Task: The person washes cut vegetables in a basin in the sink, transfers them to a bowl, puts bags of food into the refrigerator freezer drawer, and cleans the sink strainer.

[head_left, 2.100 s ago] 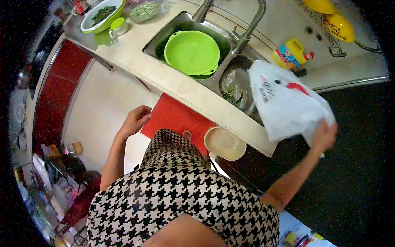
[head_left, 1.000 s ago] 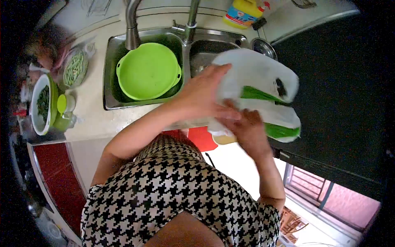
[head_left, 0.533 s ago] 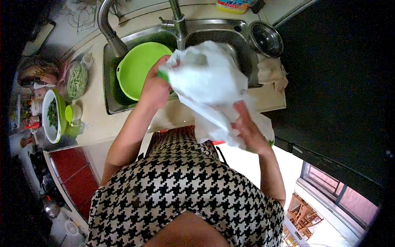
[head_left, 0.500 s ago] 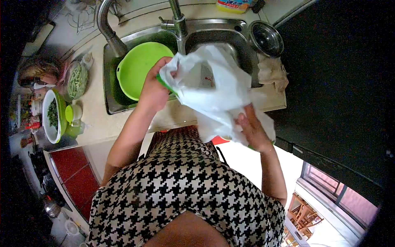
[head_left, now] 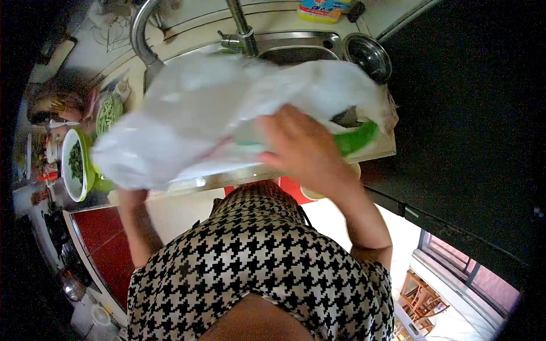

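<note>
A white plastic bag [head_left: 199, 108] with a green strip is spread wide over the front of the sink and blurred by motion. My left hand [head_left: 134, 198] is behind or inside the bag's left end; only the wrist shows and its fingers are hidden. Across the bag's right part lies my right hand [head_left: 301, 142], thumb apart from the somewhat smeared fingers, with no clear grip on the plastic. The bag now covers the green basin.
The tap [head_left: 242, 31] rises behind the sink [head_left: 301, 54]. A metal bowl [head_left: 368, 57] stands at right, near a yellow-and-blue package [head_left: 321, 10]. At left are green beans [head_left: 107, 116] and a white-green colander [head_left: 73, 165] with leafy greens. A red bucket-like object [head_left: 293, 187] is below.
The bag has swung left and opened out over the sink, hiding the green basin. My left hand has moved left and down behind it; my right hand has moved up and left.
</note>
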The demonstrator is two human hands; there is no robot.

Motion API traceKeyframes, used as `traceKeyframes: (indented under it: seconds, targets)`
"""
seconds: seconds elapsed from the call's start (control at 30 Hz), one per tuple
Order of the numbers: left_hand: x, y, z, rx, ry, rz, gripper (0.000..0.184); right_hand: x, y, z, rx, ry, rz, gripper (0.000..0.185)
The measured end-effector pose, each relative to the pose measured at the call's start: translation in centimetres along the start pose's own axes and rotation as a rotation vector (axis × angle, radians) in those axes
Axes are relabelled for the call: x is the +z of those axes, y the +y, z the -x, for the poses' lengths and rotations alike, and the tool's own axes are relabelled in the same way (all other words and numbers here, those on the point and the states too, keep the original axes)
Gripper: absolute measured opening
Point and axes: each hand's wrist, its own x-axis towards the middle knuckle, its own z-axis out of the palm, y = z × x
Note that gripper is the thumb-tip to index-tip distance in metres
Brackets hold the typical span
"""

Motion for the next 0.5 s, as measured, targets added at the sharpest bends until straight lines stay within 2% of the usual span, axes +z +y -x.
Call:
traceKeyframes:
  seconds: [0.07,0.17,0.2,0.3,0.33,0.37,0.43,0.5]
  targets:
    - [-4.3,-0.2,0.4,-0.053,0.111,0.042,0.044,1.3,0.0,-0.3,-0.429,0.345,-0.049,0.04]
    - [-11.2,-0.9,1.5,-0.15,0.262,0.102,0.042,1.0,-0.1,1.8,-0.646,0.658,-0.043,0.032]
    - [-14.4,-1.6,2.5,-0.183,0.314,0.128,0.042,1.7,0.8,2.5,-0.53,0.571,-0.112,0.033]
    - [-19.4,-1.8,4.7,-0.268,0.418,0.171,0.04,4.2,9.0,5.2,0.103,0.7,0.032,0.038]
    - [-20.6,-1.9,5.7,-0.295,0.443,0.184,0.039,4.9,11.8,3.6,0.349,0.673,-0.015,0.045]
    - [-21.8,-2.0,6.5,-0.321,0.467,0.189,0.039,6.2,16.2,3.2,0.498,0.478,-0.297,0.068]
    - [-24.5,-1.8,8.3,-0.376,0.496,0.211,0.038,10.3,22.6,3.1,0.547,0.17,-0.146,0.097]
    - [-27.7,-2.4,10.2,-0.457,0.501,0.271,0.037,12.6,22.9,0.6,0.578,0.012,-0.13,0.108]
